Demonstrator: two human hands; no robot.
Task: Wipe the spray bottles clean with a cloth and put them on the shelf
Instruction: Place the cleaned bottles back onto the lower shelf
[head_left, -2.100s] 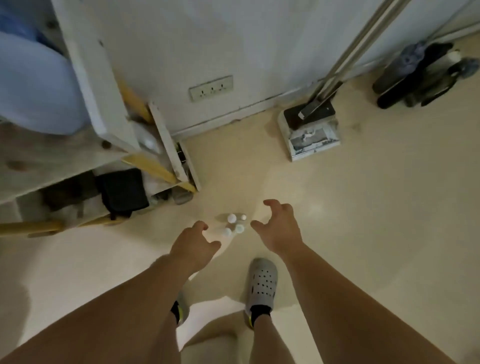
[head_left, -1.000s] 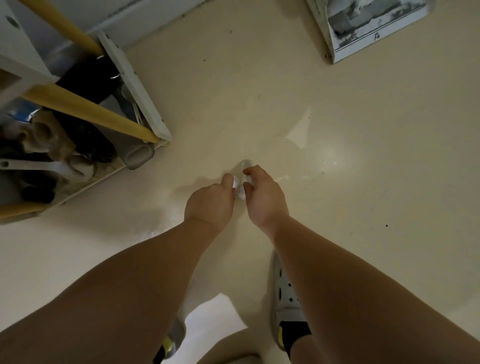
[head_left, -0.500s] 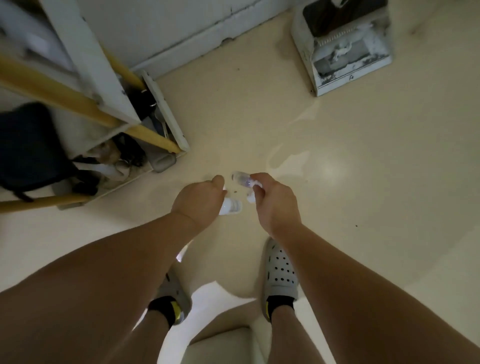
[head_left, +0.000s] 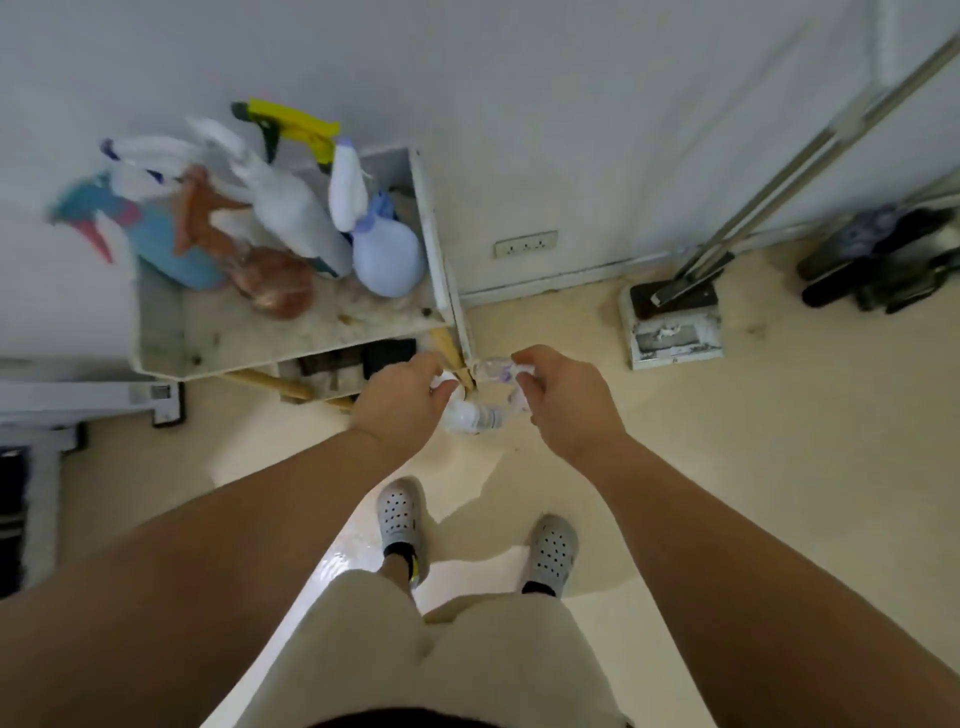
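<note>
A home utility corner: a worn shelf (head_left: 291, 332) with spray bottles (head_left: 291, 213) along its back edge, a dustpan (head_left: 672, 325) against the wall (head_left: 571, 130), a socket (head_left: 525, 243), and shoes (head_left: 878, 260) on the floor (head_left: 779, 467).

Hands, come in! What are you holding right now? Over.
Left hand grips small white bottle. Right hand grips small clear bottle. Both up by corner of shelf. Spray bottles crowd its back half.
</note>
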